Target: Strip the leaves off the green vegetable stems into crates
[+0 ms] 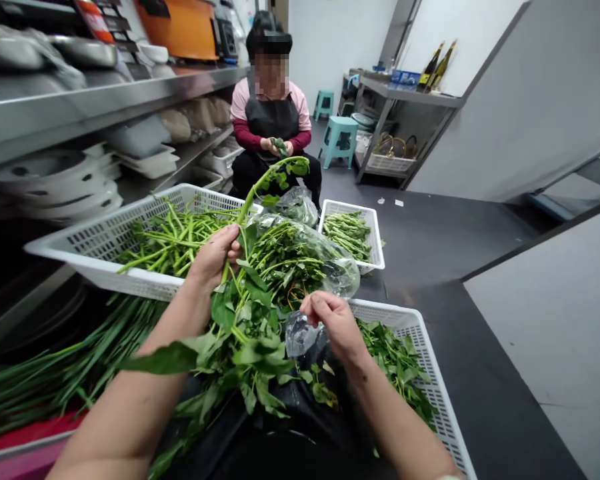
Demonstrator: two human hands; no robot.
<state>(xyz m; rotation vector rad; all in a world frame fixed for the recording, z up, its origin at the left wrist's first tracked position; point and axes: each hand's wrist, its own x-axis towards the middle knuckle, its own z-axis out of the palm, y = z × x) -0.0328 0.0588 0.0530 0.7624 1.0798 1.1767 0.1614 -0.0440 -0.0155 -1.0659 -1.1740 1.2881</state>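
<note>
My left hand (pixel 215 257) is closed around a bunch of leafy stems that look like water spinach (pixel 253 293). One thick stem arches up out of the grip, and broad leaves hang over my lap. To the right of the bunch, my right hand (pixel 333 317) has its fingers curled together; whether anything small is pinched in them is hidden. Just beyond it lies a clear plastic bag (pixel 337 263) full of more greens. At left stands a white basket (pixel 80 250) of bare-looking stems. Beside my right forearm, another white basket (pixel 420 340) contains loose leaves.
A co-worker (pixel 273 113) sits opposite, handling some greens. A small white basket (pixel 377 233) of green stalks stands to their front right. Long green leaves (pixel 95 360) lie at lower left. Steel shelving (pixel 180 87) runs along the left; turquoise stools (pixel 340 137) stand behind.
</note>
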